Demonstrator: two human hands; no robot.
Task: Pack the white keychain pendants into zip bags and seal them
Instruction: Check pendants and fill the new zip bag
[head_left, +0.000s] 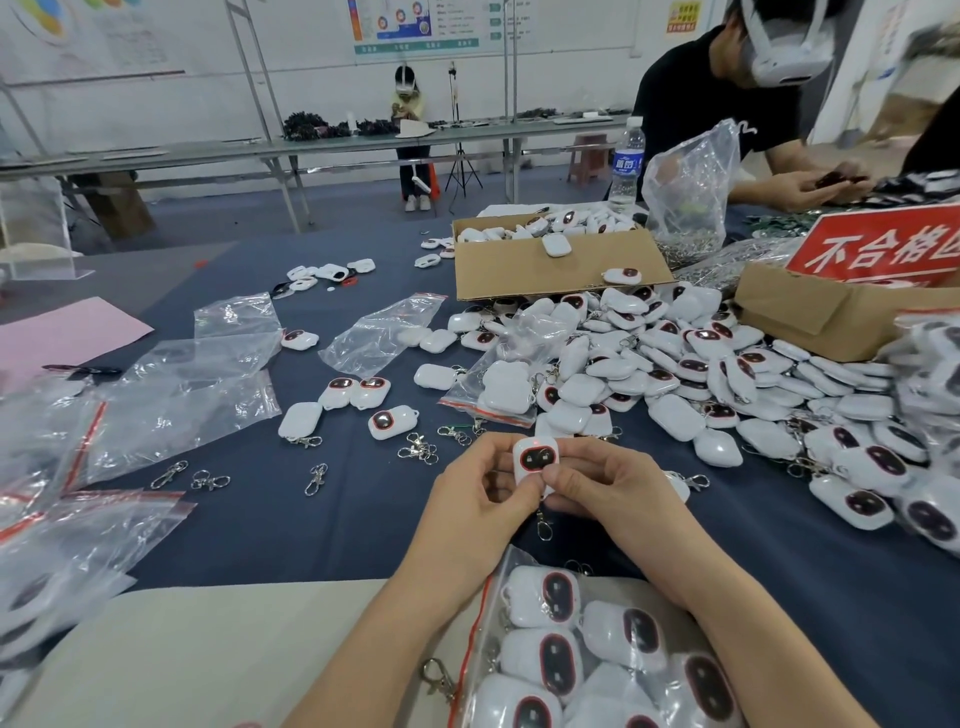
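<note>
Both hands hold one white keychain pendant (535, 457) upright above the dark blue table, its dark oval face toward me. My left hand (485, 493) grips its left side and my right hand (597, 488) pinches its lower right corner. Its metal clasp (543, 527) dangles beneath. Under my forearms lies an open zip bag (480, 618) with a red seal strip, holding several pendants. A big heap of loose pendants (701, 374) covers the table to the right.
Empty zip bags (171, 400) lie scattered on the left, with loose clasps (314, 478) and a few pendants between. Two cardboard boxes (545, 270) (810, 317), a red sign (883, 244), a water bottle (627, 166) and another person (727, 93) are at the back right.
</note>
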